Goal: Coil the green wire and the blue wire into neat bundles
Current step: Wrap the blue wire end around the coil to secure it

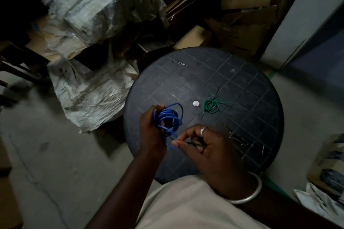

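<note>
The left hand (150, 132) grips the coiled blue wire (168, 118) above the left edge of the table (195, 72); the right hand (210, 150) pinches its loose end. The green wire (210, 106) lies coiled near the centre.

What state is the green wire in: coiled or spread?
Coiled: the green wire lies in small round loops on the table, loose ends sticking out.
</note>
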`<state>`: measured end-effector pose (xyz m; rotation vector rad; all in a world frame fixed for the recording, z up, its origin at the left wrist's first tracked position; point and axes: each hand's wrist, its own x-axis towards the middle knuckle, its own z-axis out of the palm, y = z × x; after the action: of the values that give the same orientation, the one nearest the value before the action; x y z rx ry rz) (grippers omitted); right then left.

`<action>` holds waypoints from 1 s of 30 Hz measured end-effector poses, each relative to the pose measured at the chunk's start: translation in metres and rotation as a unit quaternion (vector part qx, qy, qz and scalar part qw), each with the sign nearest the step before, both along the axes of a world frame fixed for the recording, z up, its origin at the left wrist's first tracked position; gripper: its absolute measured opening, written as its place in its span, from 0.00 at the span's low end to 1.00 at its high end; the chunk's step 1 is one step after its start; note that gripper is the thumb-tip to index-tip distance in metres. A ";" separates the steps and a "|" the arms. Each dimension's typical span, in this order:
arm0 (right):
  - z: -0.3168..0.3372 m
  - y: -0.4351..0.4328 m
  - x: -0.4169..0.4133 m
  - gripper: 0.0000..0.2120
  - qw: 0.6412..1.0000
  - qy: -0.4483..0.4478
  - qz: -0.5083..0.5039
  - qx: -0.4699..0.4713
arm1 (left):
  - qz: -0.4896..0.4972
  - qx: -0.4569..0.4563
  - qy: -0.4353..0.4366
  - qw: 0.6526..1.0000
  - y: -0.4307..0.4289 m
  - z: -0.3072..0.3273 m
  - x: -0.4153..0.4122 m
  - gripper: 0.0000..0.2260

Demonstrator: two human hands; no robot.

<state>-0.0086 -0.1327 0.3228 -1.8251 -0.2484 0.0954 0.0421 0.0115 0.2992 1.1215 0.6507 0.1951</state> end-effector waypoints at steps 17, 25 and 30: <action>-0.002 0.003 -0.004 0.07 0.970 -0.160 -0.074 -0.167 | 0.032 0.057 -0.039 0.997 0.002 0.001 0.004 0.24; -0.010 0.010 0.004 0.07 0.968 -0.167 -0.084 -0.168 | -0.005 0.043 -0.035 0.998 -0.004 0.005 -0.001 0.19; -0.014 0.010 0.009 0.06 0.972 -0.154 -0.100 -0.146 | -0.040 -0.004 0.010 0.999 -0.006 0.013 -0.004 0.24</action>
<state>0.0000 -0.1223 0.3087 -2.1464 -0.2773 -0.3113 0.0385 0.0052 0.3120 1.1415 0.6233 0.1130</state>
